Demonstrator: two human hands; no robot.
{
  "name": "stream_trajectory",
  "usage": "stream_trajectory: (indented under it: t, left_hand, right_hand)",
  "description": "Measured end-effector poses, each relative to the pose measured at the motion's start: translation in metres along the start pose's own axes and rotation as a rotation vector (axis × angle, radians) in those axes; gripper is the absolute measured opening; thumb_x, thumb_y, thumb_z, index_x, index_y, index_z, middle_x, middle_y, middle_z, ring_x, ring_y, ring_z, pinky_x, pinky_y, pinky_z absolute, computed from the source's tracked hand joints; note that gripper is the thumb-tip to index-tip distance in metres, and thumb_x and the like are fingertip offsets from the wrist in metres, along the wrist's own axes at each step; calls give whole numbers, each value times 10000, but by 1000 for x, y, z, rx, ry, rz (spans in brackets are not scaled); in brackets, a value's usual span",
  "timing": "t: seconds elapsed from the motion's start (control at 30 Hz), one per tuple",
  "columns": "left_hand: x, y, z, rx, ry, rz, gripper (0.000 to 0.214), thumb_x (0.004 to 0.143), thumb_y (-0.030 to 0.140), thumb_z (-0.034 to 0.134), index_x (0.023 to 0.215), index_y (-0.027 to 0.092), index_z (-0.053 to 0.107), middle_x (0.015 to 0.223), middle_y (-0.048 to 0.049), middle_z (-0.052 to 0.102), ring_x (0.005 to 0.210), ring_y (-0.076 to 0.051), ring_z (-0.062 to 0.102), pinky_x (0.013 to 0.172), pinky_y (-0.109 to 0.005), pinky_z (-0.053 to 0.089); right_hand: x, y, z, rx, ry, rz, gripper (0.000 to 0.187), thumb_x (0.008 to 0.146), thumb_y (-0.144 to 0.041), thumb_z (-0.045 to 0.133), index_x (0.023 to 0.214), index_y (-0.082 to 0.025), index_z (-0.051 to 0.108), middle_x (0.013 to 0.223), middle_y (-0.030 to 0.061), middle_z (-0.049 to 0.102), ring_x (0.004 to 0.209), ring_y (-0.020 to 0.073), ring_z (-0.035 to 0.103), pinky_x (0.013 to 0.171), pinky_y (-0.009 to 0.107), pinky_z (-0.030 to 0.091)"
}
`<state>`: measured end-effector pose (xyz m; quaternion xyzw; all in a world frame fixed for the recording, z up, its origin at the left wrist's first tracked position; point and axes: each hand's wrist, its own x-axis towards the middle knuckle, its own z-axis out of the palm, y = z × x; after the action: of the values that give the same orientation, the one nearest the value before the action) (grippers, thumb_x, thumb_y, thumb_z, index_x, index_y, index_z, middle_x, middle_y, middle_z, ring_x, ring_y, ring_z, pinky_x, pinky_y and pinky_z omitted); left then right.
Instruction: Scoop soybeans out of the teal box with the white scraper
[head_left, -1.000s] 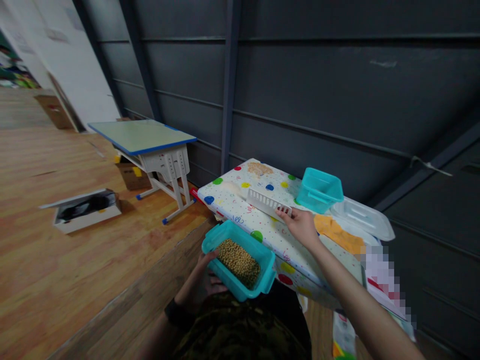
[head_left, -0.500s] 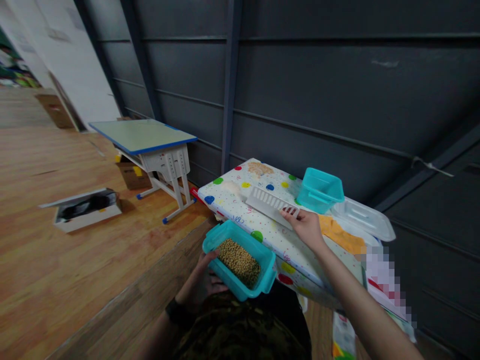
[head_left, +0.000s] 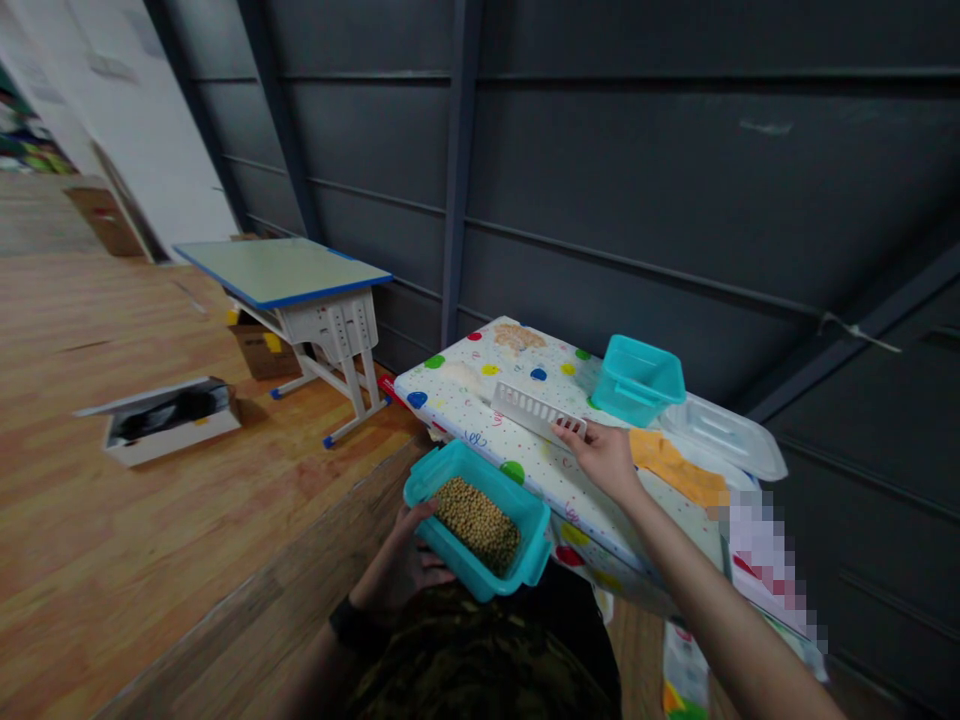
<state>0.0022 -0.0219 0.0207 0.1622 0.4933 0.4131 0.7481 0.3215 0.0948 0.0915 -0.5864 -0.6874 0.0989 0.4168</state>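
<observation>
My left hand (head_left: 409, 560) grips the near side of a teal plastic box (head_left: 525, 560) filled with tan beans (head_left: 477, 522), held over my lap just off the table's front edge. My right hand (head_left: 600, 455) reaches out over the table and pinches one end of a white slotted plastic insert (head_left: 529, 408), which lies at a slant just above the polka-dot tablecloth (head_left: 457, 385). A second, empty teal box (head_left: 637, 380) stands beyond my right hand.
A clear plastic lid (head_left: 724, 435) and an orange cloth (head_left: 675, 462) lie at the table's right. A dark panelled wall runs behind. To the left stand a blue-edged desk (head_left: 281, 270) and an open white box (head_left: 161, 420) on the wooden floor.
The white insert lifted and shifted slightly right with my right hand, then came back left and lower. The bean box in my left hand stayed put.
</observation>
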Motion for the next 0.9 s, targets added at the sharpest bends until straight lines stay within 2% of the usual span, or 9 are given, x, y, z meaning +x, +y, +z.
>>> stream_trajectory:
  t: [0.1, 0.2, 0.37, 0.47, 0.57, 0.73, 0.9]
  left_hand:
    - [1, 1, 0, -26, -13, -20, 820, 941, 520, 833, 1631, 315, 441, 1310, -161, 806, 1070, -416, 864, 1042, -553, 638]
    - [2, -1, -1, -37, -25, -11, 850, 926, 535, 855, 1634, 318, 439, 1288, -156, 810, 1109, -431, 863, 1058, -570, 638]
    - [3, -4, -4, -12, -8, 13, 729, 980, 544, 780, 1583, 308, 445, 1165, -130, 823, 1042, -422, 872, 1039, -596, 655]
    - [2, -4, -3, -18, -13, 21, 704, 995, 529, 763, 1590, 327, 447, 1248, -135, 816, 1033, -408, 871, 1048, -583, 650]
    - [1, -2, -2, -23, -15, 8, 743, 979, 517, 782, 1608, 333, 431, 1279, -136, 813, 1056, -412, 871, 1054, -578, 650]
    - [3, -2, -2, -2, -18, 7, 811, 950, 546, 804, 1621, 285, 430, 1147, -127, 803, 1023, -421, 863, 998, -568, 662]
    - [0, -1, -1, 2, -12, 30, 962, 879, 569, 861, 1668, 281, 392, 1264, -173, 791, 1040, -433, 863, 962, -562, 666]
  right_hand:
    - [3, 1, 0, -11, 60, 10, 754, 936, -916, 564, 551, -269, 532, 492, 25, 534, 523, 191, 479, 549, 336, 299]
    - [7, 1, 1, -51, 65, 11, 734, 932, -897, 565, 547, -273, 522, 502, 40, 541, 529, 198, 487, 557, 346, 298]
    - [7, -5, 2, -55, -14, -2, 733, 933, -887, 559, 528, -283, 470, 482, 27, 498, 514, 183, 447, 565, 345, 295]
    - [5, -8, 4, -59, 0, -12, 742, 936, -891, 555, 524, -285, 440, 477, 27, 490, 506, 178, 441, 559, 343, 291]
    - [4, -9, 5, -60, 18, -37, 735, 951, -879, 551, 532, -284, 450, 479, 27, 486, 508, 181, 451, 556, 340, 304]
    - [3, -8, 5, -34, 19, -24, 780, 932, -932, 558, 521, -283, 424, 477, 12, 451, 506, 166, 419, 545, 332, 288]
    - [3, -8, 4, -23, 51, 3, 777, 929, -938, 541, 525, -278, 461, 474, 22, 483, 510, 171, 424, 553, 340, 288]
